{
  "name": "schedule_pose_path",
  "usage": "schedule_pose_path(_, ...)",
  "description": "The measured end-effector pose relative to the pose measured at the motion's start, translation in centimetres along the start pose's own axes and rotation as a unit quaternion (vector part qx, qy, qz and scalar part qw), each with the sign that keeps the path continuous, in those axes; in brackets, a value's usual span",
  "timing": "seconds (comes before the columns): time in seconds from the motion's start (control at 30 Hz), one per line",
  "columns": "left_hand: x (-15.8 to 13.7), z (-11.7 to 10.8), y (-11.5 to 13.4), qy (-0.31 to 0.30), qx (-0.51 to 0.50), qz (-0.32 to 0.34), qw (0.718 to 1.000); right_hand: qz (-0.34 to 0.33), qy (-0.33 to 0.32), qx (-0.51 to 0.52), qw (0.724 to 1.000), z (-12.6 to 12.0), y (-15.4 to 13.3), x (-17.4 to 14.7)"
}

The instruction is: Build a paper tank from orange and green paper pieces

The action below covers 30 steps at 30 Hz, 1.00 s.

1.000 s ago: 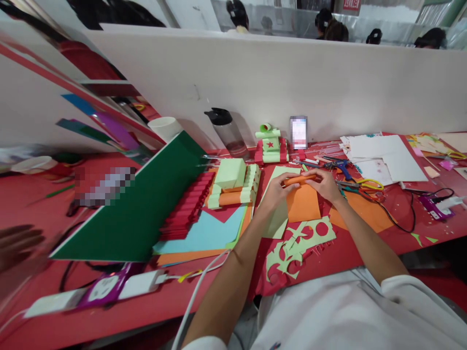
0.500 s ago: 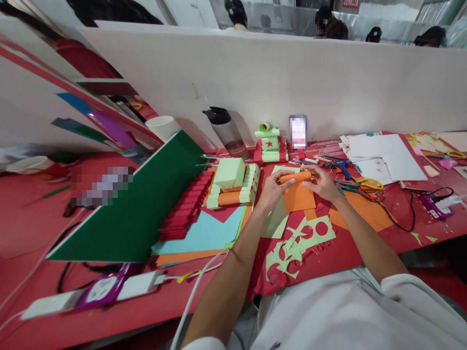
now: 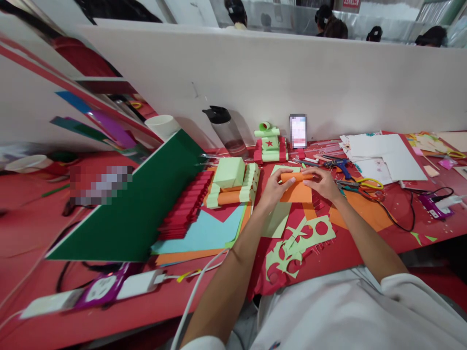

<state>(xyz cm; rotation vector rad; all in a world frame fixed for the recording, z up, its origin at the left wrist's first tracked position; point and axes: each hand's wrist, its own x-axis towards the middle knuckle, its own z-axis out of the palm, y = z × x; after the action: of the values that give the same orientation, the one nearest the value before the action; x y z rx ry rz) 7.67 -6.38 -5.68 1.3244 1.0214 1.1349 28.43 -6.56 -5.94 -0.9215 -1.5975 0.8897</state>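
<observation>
Both hands grip a sheet of orange paper (image 3: 297, 193) whose far edge is rolled into a tube. My left hand (image 3: 274, 187) is closed on the tube's left end, thumb on the near side. At the right end, my right hand (image 3: 321, 183) pinches the roll between thumb and fingers. The flat part of the sheet hangs toward me below the roll. Pale green paper (image 3: 276, 221) lies under and left of it. Nearer my body are light green paper scraps (image 3: 321, 232) with round holes cut out.
Left of my arm stand a green and orange paper model (image 3: 229, 175) and folded red strips (image 3: 186, 206). A green board (image 3: 138, 214) leans beside them. Behind are a bottle (image 3: 228, 131), a red-and-green paper model (image 3: 270, 143) and a phone (image 3: 298, 131). Scissors (image 3: 370, 184) lie on the right.
The flat part of the orange paper below the roll looks shorter and has shifted slightly left. My hands stay in nearly the same place, still gripping the roll.
</observation>
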Motion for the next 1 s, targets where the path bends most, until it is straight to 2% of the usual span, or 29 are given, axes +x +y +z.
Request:
schedule_pose_path(0.17, 0.0, 0.0, 0.2, -0.008, -0.015, 0.032, 0.999, 0.05, -0.011, 0.016, 0.999, 0.3, -0.1, 0.0)
schedule_pose_path(0.3, -0.1, 0.0, 0.1, -0.004, -0.002, 0.034, 0.999, 0.028, -0.001, -0.018, 0.999, 0.4, 0.5, 0.0)
schedule_pose_path(0.47, -0.1, 0.0, 0.1, 0.003, 0.044, 0.023, 0.999, -0.001, -0.035, -0.023, 0.999, 0.3, 0.5, -0.1)
schedule_pose_path(0.67, 0.1, 0.0, -0.4, -0.005, 0.053, 0.06, 0.997, 0.011, -0.034, -0.026, 0.999, 0.9, 0.4, -0.2)
schedule_pose_path(1.0, 0.6, 0.1, -1.5, -0.001, 0.064, 0.065, 0.996, -0.001, -0.02, -0.061, 0.998, 1.9, 0.7, -0.5)
